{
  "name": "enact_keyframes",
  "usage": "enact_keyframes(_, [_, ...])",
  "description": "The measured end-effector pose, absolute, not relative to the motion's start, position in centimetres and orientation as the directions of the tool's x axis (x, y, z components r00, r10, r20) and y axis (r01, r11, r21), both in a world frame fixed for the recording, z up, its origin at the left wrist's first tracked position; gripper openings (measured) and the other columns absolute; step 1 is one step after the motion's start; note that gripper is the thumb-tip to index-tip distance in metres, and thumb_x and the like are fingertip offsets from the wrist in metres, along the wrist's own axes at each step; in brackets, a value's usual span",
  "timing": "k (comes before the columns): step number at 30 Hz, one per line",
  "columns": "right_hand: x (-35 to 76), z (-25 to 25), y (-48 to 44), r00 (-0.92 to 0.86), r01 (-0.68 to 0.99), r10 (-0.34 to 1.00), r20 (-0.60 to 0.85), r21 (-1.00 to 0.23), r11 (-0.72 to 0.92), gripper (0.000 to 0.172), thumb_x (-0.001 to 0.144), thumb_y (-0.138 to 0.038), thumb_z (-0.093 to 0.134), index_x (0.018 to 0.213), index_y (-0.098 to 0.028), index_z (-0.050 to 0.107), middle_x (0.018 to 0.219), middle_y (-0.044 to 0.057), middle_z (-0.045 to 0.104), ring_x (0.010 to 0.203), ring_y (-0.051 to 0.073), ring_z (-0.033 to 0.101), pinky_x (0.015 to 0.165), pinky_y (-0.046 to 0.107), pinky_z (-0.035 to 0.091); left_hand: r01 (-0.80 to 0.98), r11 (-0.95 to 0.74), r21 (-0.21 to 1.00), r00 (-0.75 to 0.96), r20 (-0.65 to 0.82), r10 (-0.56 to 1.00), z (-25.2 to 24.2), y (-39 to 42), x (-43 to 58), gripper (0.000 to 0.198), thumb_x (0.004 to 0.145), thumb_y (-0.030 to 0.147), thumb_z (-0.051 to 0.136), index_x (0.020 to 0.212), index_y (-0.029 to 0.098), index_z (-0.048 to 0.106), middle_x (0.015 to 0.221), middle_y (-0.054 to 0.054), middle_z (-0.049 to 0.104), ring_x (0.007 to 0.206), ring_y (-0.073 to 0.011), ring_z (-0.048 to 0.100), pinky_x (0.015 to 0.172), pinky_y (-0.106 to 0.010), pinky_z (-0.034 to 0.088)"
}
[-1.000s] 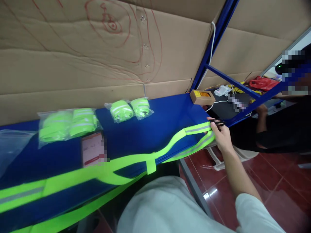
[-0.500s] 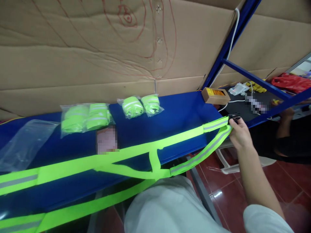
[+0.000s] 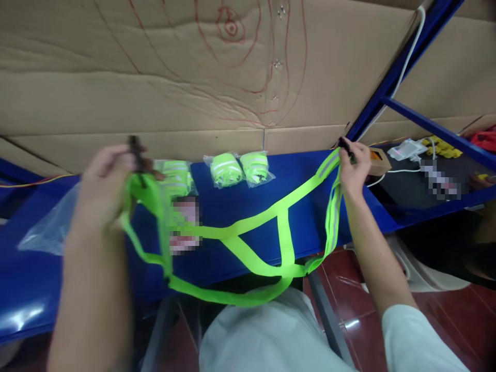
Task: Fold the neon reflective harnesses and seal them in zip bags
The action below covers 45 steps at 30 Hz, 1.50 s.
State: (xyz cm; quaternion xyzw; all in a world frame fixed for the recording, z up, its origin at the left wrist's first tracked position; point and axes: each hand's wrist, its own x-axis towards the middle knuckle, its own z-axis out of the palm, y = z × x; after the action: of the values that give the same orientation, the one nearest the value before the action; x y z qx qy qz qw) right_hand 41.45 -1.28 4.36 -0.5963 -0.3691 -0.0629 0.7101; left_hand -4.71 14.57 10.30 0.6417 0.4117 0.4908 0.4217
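Webbing (image 3: 256, 219) in bright green, with grey reflective stripes, hangs between your two hands in the head view, sagging across the near side of the blue counter (image 3: 302, 170) and in front of your shirt (image 3: 248, 336). Your right grip (image 3: 355, 168) is clenched on one end of it, beside a black buckle (image 3: 344, 146); your left grip (image 3: 103, 178), blurred, appears to grasp the other end, next to a dark fitting (image 3: 135, 152). To handle it well, hold both ends level and draw them apart gently, so the slack comes out evenly and the cross-strap (image 3: 285, 237) lies flat. Watch the left side, where the strips bunch and overlap: a twist there would be easy to miss, so turn that wrist and check each strip. Raise the lower strap (image 3: 232, 298) so it can't snag your shirt, and mind the bagged bundles (image 3: 227, 169) behind, which a swinging loop could brush.
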Motion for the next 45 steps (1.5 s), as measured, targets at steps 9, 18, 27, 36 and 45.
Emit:
enact_keyframes(9, [32.6, 1.9, 2.2, -0.064, 0.991, 0.673, 0.737, -0.035, 0.132, 0.051, 0.100, -0.014, 0.049, 0.147, -0.031, 0.058, 0.134, 0.012, 0.061, 0.119, 0.028, 0.058, 0.094, 0.045, 0.046, 0.181, -0.423, 0.888, 0.541, 0.269, 0.797, 4.6, 9.1, 5.5, 0.037, 0.084, 0.049, 0.079, 0.111, 0.023, 0.074, 0.105, -0.002, 0.075, 0.097, -0.0179, 0.069, 0.085, -0.029, 0.052])
enact_keyframes(18, [28.7, 0.8, 1.0, -0.206, 0.955, 0.659, 0.723, 0.001, 0.298, 0.068, 0.098, -0.011, 0.051, 0.159, -0.038, 0.039, 0.132, 0.010, 0.061, 0.121, 0.028, 0.058, 0.096, 0.043, 0.045, 0.257, -0.464, 0.848, 0.534, 0.275, 0.799, 2.6, 7.7, 6.0, 0.034, 0.088, 0.045, 0.073, 0.113, 0.022, 0.074, 0.112, -0.002, 0.077, 0.103, -0.0199, 0.072, 0.095, -0.030, 0.053])
enact_keyframes(27, [27.6, 0.6, 0.9, -0.315, 0.942, 0.650, 0.692, 0.142, 0.305, 0.069, 0.097, -0.006, 0.051, 0.161, -0.029, 0.037, 0.132, 0.014, 0.061, 0.124, 0.029, 0.056, 0.100, 0.044, 0.047, 0.298, -0.556, 0.776, 0.552, 0.335, 0.763, 1.9, 7.5, 6.2, 0.031, 0.094, 0.040, 0.066, 0.115, 0.019, 0.071, 0.116, -0.004, 0.076, 0.109, -0.0229, 0.071, 0.095, -0.034, 0.051])
enact_keyframes(36, [27.4, -0.1, 0.6, -0.404, 0.892, 0.684, 0.608, 0.097, 0.441, 0.076, 0.098, -0.002, 0.041, 0.166, -0.031, 0.023, 0.136, 0.015, 0.060, 0.129, 0.029, 0.058, 0.102, 0.044, 0.051, 0.288, -0.442, 0.850, 0.607, 0.195, 0.770, 2.2, 8.6, 5.7, 0.037, 0.093, 0.045, 0.064, 0.118, 0.020, 0.074, 0.119, -0.005, 0.076, 0.110, -0.0243, 0.071, 0.095, -0.032, 0.051])
enact_keyframes(45, [27.6, -1.8, 0.2, -0.424, 0.808, 0.687, 0.591, -0.096, 0.581, 0.080, 0.096, -0.001, 0.045, 0.160, -0.047, 0.032, 0.143, 0.008, 0.051, 0.120, 0.026, 0.067, 0.106, 0.045, 0.056, 0.065, -0.117, 0.991, 0.746, 0.029, 0.665, 0.9, 9.5, 5.8, 0.034, 0.084, 0.043, 0.070, 0.105, 0.018, 0.079, 0.103, -0.003, 0.078, 0.095, -0.0215, 0.071, 0.082, -0.029, 0.054])
